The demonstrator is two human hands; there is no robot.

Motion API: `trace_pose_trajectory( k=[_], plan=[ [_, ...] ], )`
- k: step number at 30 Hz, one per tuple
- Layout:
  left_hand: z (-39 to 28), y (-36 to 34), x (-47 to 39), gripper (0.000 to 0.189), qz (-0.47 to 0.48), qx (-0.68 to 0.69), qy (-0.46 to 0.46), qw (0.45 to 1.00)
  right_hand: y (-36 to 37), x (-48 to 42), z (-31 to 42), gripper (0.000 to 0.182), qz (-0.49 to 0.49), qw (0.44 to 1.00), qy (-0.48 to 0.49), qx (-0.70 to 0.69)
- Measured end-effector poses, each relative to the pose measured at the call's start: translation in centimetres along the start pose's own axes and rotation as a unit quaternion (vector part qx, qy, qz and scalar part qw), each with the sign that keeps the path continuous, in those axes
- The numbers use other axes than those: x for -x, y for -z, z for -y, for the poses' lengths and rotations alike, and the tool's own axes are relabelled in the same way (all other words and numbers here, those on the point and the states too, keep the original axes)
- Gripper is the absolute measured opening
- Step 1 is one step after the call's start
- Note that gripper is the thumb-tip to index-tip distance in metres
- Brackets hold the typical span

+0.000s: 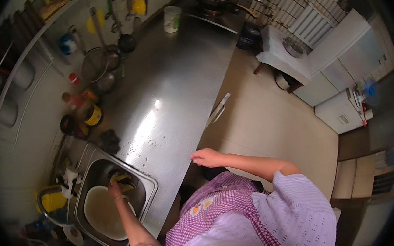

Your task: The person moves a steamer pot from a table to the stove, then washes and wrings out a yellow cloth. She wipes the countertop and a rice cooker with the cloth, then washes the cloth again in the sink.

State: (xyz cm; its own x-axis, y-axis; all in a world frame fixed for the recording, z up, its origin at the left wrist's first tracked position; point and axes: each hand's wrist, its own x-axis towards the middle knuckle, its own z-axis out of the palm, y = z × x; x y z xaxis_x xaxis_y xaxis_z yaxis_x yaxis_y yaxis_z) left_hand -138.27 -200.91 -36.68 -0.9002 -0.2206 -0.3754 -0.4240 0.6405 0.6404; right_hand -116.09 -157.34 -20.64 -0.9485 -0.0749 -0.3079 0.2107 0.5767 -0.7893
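My left hand (115,190) reaches down into the stainless steel sink (146,194). Its fingers touch a soft yellow item (127,187), perhaps a cloth or peel, in the sink's far corner; whether they grip it is hidden. Beneath my left wrist, a white basin (101,215) holds cloudy brownish water. My right hand (206,157) hovers by the front edge of the steel countertop (181,99), fingers loosely curled together and nothing seen in them. A bent metal faucet (41,203) rises at the sink's left side.
A dark scrubbing pad (110,142) lies beside the sink. Bottles and a yellow-labelled jar (93,115) line the wall under hanging ladles and a strainer (94,65). A white cup (172,19) stands near the stove (208,16). A white handle (218,110) juts from the counter front.
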Motion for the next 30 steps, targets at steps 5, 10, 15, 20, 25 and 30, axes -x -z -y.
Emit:
trace_pose_trajectory(
  k=[5, 10, 15, 20, 25, 30],
  plan=[
    [-6.9, 6.2, 9.5, 0.036, 0.105, 0.457, -0.008, 0.883, -4.3, -7.5, 8.4, 0.037, 0.082, 0.993, 0.084, 0.007],
    [-11.8, 11.6, 17.4, 0.031, 0.127, 0.709, 0.042, 0.693, -15.2, -14.0, 13.1, 0.062, -0.023, 0.959, 0.282, -0.012],
    [-10.6, 13.1, 19.6, 0.034, 0.071, 0.765, 0.039, 0.639, -22.0, -18.1, 13.0, 0.048, 0.098, 0.975, 0.2, 0.02],
    [-2.6, 14.6, 19.0, 0.033, -0.087, 0.605, 0.05, 0.79, -21.1, -20.4, 14.1, 0.023, 0.164, 0.958, -0.014, -0.234],
    [3.0, 12.3, 17.3, 0.038, -0.184, 0.459, 0.214, 0.842, -21.5, -22.6, 17.4, 0.037, 0.173, 0.965, -0.028, -0.196],
    [2.4, 13.3, 15.0, 0.042, -0.27, 0.287, 0.167, 0.904, -25.9, -26.1, 17.7, 0.041, 0.096, 0.979, 0.055, -0.173]
  ],
)
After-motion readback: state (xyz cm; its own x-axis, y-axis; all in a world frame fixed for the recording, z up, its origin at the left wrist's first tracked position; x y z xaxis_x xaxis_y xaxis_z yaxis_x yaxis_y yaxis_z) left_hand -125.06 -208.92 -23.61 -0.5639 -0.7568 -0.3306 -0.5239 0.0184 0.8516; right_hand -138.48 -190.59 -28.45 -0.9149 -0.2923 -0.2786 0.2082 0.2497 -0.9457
